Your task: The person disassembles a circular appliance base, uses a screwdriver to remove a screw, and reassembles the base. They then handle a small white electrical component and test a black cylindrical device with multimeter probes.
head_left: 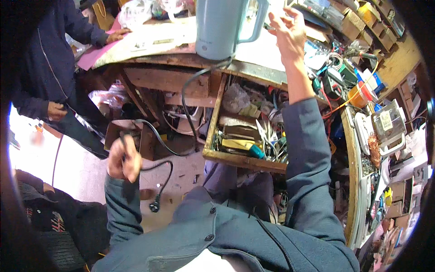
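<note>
A pale blue electric kettle (219, 27) stands on the wooden workbench (167, 59). Its black power cord (183, 97) hangs from the base over the bench edge and loops down toward the floor. My left hand (123, 159) is closed around that cord, low at the left, and the plug (155, 206) dangles below it. My right hand (288, 29) is raised over the bench just right of the kettle's handle, pinching a small thin item I cannot identify.
An open wooden drawer (244, 159) full of tools, including a yellow-and-teal handle, juts out under the bench. Another person in a dark jacket (45, 59) stands at the left, hand on the bench. Wires, boxes and devices crowd the right side (358, 86).
</note>
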`<state>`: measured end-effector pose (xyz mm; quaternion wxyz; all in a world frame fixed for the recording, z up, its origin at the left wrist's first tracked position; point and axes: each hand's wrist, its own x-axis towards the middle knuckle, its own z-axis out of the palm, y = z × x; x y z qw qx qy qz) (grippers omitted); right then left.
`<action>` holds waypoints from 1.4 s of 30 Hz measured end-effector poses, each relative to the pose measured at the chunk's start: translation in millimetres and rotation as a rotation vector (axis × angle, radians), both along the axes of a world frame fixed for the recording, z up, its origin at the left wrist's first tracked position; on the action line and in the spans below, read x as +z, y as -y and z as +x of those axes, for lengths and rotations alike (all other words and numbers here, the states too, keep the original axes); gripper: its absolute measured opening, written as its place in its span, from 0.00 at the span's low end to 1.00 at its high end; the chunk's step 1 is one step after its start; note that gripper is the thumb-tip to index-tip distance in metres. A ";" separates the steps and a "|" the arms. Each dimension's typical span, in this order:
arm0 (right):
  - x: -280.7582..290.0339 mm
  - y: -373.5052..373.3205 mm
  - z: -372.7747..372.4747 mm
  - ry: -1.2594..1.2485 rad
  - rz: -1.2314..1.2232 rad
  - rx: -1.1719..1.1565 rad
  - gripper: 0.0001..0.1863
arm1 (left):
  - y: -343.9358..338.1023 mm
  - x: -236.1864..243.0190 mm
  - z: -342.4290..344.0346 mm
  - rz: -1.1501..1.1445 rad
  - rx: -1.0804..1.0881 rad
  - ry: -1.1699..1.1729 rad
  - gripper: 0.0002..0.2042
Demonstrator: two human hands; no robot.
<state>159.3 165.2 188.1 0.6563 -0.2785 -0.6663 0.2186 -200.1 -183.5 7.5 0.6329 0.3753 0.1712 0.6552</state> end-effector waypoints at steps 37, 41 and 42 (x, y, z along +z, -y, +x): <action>-84.2 271.0 77.3 -0.297 -0.419 0.255 0.34 | -218.9 107.5 176.3 -0.025 -0.157 0.106 0.16; -94.8 226.1 97.7 -0.115 -0.548 0.193 0.29 | -196.4 66.5 226.3 -0.118 -0.107 -0.679 0.19; -101.0 220.5 100.3 -0.032 -0.533 0.159 0.28 | -180.6 63.3 239.6 0.083 -0.011 -1.122 0.18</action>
